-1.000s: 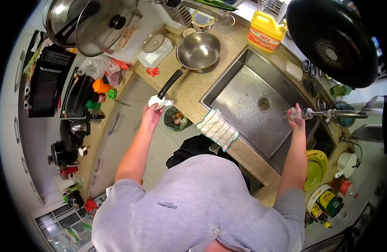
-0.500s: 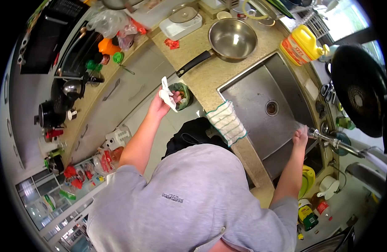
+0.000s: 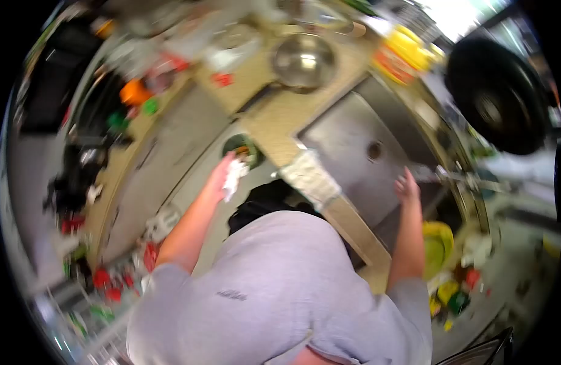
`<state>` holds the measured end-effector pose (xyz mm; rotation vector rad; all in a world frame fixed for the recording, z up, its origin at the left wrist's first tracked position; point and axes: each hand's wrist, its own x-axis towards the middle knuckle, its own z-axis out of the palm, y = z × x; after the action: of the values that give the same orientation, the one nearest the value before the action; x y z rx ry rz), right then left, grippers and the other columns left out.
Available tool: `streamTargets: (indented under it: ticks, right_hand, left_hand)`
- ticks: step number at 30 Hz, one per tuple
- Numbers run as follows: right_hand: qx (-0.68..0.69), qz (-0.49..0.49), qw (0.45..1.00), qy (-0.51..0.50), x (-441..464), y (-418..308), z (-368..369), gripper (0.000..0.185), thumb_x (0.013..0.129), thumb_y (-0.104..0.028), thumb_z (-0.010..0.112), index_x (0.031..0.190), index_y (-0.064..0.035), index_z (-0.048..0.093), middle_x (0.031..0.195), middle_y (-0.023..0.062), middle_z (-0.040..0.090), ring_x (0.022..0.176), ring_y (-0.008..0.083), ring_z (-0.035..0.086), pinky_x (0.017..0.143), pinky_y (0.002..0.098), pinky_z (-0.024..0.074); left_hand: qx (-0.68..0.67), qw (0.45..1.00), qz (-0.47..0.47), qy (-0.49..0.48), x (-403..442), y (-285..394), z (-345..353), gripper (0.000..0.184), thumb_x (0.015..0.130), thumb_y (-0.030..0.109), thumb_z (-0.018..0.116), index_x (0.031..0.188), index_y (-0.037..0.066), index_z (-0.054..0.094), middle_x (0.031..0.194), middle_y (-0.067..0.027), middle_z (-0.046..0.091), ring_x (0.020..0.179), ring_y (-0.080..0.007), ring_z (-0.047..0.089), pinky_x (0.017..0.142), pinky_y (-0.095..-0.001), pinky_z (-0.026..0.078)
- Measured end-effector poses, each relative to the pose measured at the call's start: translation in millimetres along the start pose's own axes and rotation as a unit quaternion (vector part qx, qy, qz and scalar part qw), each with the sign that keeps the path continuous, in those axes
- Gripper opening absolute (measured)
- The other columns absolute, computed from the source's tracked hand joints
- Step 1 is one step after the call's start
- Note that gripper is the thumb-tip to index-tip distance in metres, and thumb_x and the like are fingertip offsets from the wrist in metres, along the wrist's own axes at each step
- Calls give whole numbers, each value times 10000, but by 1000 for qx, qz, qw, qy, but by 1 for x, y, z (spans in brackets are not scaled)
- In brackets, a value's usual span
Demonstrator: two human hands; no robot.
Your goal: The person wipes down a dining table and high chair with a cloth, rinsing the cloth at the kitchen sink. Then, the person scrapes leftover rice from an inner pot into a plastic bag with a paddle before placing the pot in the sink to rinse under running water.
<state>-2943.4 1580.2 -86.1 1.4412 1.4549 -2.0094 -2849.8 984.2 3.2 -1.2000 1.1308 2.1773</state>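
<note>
My left hand [image 3: 220,174] is closed around a crumpled white tissue [image 3: 234,177], blurred by motion. It is beside a bin [image 3: 253,150] with a green liner and some scraps inside. Over the right part of the steel sink [image 3: 344,131] I hold my right hand [image 3: 407,187], just left of the faucet [image 3: 454,175] and apart from it. Its fingers are smeared, and I see no object in them. A striped cloth [image 3: 309,177] hangs over the sink's front edge between my hands.
A steel pan [image 3: 303,62] with a black handle sits on the counter [image 3: 271,131] beyond the sink. A yellow jug [image 3: 404,56] stands behind the basin. At the right hangs a black wok [image 3: 496,97]. A yellow-green basin [image 3: 437,243] is near my right forearm.
My right hand has drawn left, away from the faucet, and the spray visible there before no longer shows. My left hand has turned, with the tissue now hanging lower. The whole view has shifted and blurred.
</note>
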Motion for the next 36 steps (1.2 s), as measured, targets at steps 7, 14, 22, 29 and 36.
streamTargets:
  ticks: [7, 14, 22, 29, 36]
  right_hand:
    - [100, -139, 981, -89, -17, 31, -48, 213, 930, -244, 641, 920, -32, 626, 750, 95, 638, 625, 216, 634, 497, 349, 508]
    - [121, -100, 985, 75, -44, 12, -54, 373, 983, -360, 551, 712, -119, 463, 554, 10, 433, 396, 152, 388, 342, 320, 274]
    - [161, -95, 981, 55, -11, 32, -62, 313, 934, -254, 550, 675, -124, 430, 540, -6, 400, 386, 130, 339, 352, 301, 243]
    - [170, -33, 978, -120, -55, 26, -47, 109, 919, -117, 520, 941, -11, 537, 875, 150, 602, 727, 241, 646, 569, 412, 539]
    - [286, -45, 907, -306, -111, 25, -2, 275, 881, -73, 581, 1124, 53, 555, 1053, 153, 620, 969, 286, 633, 850, 450, 537]
  left_hand:
    - [140, 987, 76, -30, -8, -4, 95, 358, 950, 367, 610, 727, 90, 570, 612, -74, 583, 512, -174, 589, 444, -313, 482]
    - [240, 959, 87, -126, -28, -24, 178, 301, 970, 287, 578, 778, 57, 553, 677, -58, 577, 574, -176, 610, 490, -309, 516]
    - [285, 944, 71, -151, -40, -49, 213, 256, 965, 254, 594, 804, 59, 556, 661, -43, 570, 548, -169, 605, 467, -300, 503]
    - [458, 846, 115, -248, -32, -66, 238, 334, 904, 113, 621, 1214, -5, 586, 783, -77, 658, 660, -135, 628, 597, -266, 514]
    - [536, 760, 193, -312, -2, -133, 338, 301, 884, 149, 689, 1133, -20, 673, 851, -66, 690, 735, -109, 628, 658, -262, 491]
